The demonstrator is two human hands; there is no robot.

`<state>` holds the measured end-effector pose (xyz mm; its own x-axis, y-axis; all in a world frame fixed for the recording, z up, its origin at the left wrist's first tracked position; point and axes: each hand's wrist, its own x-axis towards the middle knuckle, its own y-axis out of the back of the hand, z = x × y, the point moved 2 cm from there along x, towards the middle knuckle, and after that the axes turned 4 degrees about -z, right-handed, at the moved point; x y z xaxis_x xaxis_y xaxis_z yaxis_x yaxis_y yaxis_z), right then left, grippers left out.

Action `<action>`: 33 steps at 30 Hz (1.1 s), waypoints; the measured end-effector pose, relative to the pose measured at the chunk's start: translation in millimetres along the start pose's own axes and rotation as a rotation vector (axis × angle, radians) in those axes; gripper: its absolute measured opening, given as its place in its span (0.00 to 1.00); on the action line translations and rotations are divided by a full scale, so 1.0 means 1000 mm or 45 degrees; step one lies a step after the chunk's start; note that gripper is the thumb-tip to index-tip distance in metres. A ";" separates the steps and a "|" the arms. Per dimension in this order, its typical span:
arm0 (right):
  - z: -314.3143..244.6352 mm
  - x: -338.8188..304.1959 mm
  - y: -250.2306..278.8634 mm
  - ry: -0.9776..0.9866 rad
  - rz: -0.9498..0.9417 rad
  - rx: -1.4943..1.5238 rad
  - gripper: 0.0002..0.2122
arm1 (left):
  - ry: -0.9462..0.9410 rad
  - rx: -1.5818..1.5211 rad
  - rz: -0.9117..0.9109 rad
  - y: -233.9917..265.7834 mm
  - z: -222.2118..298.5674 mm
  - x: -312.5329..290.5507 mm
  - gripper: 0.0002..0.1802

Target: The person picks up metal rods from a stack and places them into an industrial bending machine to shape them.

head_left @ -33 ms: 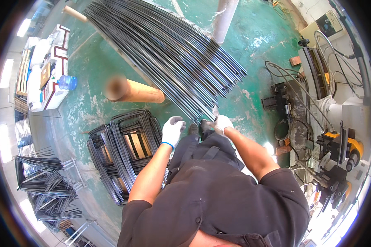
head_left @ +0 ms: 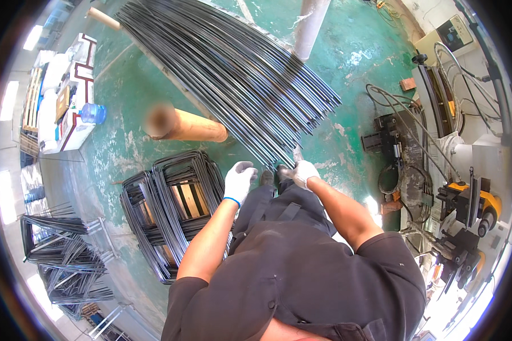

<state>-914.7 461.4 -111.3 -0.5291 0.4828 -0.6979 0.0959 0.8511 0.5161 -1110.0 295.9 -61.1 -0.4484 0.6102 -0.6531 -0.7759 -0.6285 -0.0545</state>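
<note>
A wide bundle of long dark metal rods point(head_left: 227, 79) lies on the floor ahead of me, its near ends fanning out close to my shoes. My left hand point(head_left: 240, 181), in a white glove with grey fingertips and a blue cuff edge, is just left of those ends. Its fingers curve loosely, with a gap to the thumb and nothing visible between them. My right hand point(head_left: 304, 173), also gloved, is at the nearest rod ends with its fingers closed together. Whether a rod is in its grip is too small to make out.
Stacked dark rectangular metal frames point(head_left: 173, 210) stand left of my legs, beside a brown cardboard tube point(head_left: 199, 126). More frames point(head_left: 68, 261) are piled at far left. A grey column point(head_left: 311, 28) rises beyond the rods. Machinery with hoses point(head_left: 466, 204) lines the right side.
Both hands are almost where they were, the left one shifted very slightly to the right. The rods look unmoved.
</note>
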 end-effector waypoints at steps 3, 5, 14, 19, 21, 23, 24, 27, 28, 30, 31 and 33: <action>-0.014 -0.003 -0.013 0.034 -0.061 0.115 0.33 | 0.037 -0.094 -0.060 -0.002 -0.004 -0.016 0.14; -0.022 -0.012 -0.019 0.084 -0.020 0.273 0.33 | 0.082 -0.095 -0.051 0.012 -0.014 -0.019 0.14; 0.029 -0.221 0.016 -0.457 -0.091 -0.050 0.26 | 0.235 -0.775 -0.248 0.049 -0.019 0.097 0.23; 0.216 -0.447 -0.071 -0.898 0.305 0.245 0.16 | 0.206 -0.952 -0.393 0.037 0.041 0.160 0.26; 0.263 -0.512 -0.107 -0.920 0.485 0.086 0.13 | 0.317 -1.148 -0.176 0.028 0.046 0.156 0.19; 0.223 -0.484 -0.087 -0.978 0.524 -0.074 0.13 | 0.327 -1.102 -0.227 0.015 0.031 0.137 0.14; 0.170 -0.453 -0.066 -0.940 0.659 -0.185 0.14 | 0.372 -1.053 -0.272 -0.002 0.019 0.119 0.12; 0.159 -0.380 -0.094 -0.810 1.074 -0.425 0.13 | 0.388 -0.947 -0.273 -0.057 0.022 0.062 0.12; 0.173 -0.381 -0.093 -0.802 1.069 -0.392 0.12 | 0.395 -0.944 -0.326 -0.071 0.024 0.051 0.11; 0.218 -0.407 -0.097 -0.770 1.069 -0.329 0.11 | 0.512 -0.957 -0.288 -0.105 0.035 0.015 0.10; 0.236 -0.421 -0.094 -0.840 1.051 -0.296 0.10 | 0.488 -0.874 -0.363 -0.124 0.043 -0.005 0.09; 0.274 -0.450 -0.071 -0.996 1.125 -0.219 0.11 | 0.429 -0.903 -0.586 -0.155 0.065 -0.020 0.13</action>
<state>-452.7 239.9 30.3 0.3266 0.9332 -0.1499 0.0224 0.1509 0.9883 -1009.8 412.1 9.4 0.0781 0.7709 -0.6321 -0.3410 -0.5752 -0.7436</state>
